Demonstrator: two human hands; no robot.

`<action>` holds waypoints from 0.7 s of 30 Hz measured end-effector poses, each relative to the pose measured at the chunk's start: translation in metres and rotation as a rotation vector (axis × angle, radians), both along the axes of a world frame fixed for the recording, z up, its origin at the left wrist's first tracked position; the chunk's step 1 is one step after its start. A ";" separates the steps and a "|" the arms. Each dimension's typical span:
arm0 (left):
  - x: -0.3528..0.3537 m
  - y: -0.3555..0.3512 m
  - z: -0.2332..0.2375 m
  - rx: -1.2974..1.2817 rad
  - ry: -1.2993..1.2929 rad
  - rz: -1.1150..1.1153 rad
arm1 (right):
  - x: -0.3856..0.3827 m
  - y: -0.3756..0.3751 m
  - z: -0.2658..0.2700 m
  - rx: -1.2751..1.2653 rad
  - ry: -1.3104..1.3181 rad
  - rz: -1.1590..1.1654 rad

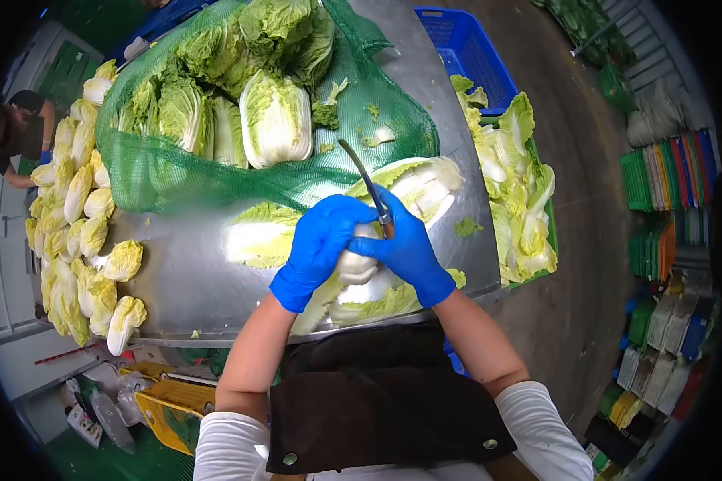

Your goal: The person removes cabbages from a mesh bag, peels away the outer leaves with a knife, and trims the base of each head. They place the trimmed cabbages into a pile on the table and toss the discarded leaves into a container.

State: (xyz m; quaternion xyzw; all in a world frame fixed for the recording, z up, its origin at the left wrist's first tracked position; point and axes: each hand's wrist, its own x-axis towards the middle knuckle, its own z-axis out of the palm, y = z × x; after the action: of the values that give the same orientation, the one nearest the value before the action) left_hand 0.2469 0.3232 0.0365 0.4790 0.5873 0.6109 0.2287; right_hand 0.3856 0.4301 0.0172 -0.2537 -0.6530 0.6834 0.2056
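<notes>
In the middle of the metal table (184, 248), my blue-gloved left hand (321, 244) is wrapped round a cabbage (357, 267), whose white base faces me. My right hand (409, 248), also in a blue glove, grips a knife (377, 196) with a curved dark blade pointing up and away; its thumb rests on the same cabbage. Loose leaves lie around both hands, with a large pale leaf piece (429, 188) just beyond my right hand. Behind them, whole cabbages (277, 120) sit on a green net bag (208, 180).
Trimmed cabbages (80, 192) are piled at the table's left end. Right of the table stand a crate of leaves (517, 192) and a blue basket (465, 52). A co-worker (24, 132) is at the far left. A yellow crate (168, 413) stands at lower left.
</notes>
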 end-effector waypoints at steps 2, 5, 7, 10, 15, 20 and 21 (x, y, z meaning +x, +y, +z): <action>0.004 0.000 -0.009 0.039 -0.309 0.180 | 0.002 -0.007 0.001 -0.099 -0.002 0.004; -0.036 0.007 -0.047 -0.077 -0.321 0.486 | 0.001 -0.004 0.009 -0.119 -0.017 -0.008; -0.058 0.007 -0.057 -0.212 -0.381 0.628 | 0.004 0.000 0.009 -0.118 -0.043 -0.009; -0.070 -0.003 -0.043 -0.493 0.455 0.677 | 0.003 0.014 0.006 -0.149 -0.084 0.000; 0.019 -0.015 0.039 -0.141 0.356 0.125 | -0.006 0.027 0.015 -0.177 -0.153 0.032; 0.007 -0.014 -0.022 -0.216 -0.246 0.154 | -0.013 0.026 0.019 -0.284 -0.090 0.058; 0.003 -0.017 -0.021 -0.216 -0.308 0.185 | -0.007 0.024 0.011 -0.260 -0.101 0.034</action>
State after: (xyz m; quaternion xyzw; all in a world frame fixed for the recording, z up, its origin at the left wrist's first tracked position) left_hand 0.2503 0.3062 0.0151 0.2970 0.6489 0.6288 0.3087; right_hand 0.3790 0.4545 0.0283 -0.3012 -0.5726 0.7520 0.1262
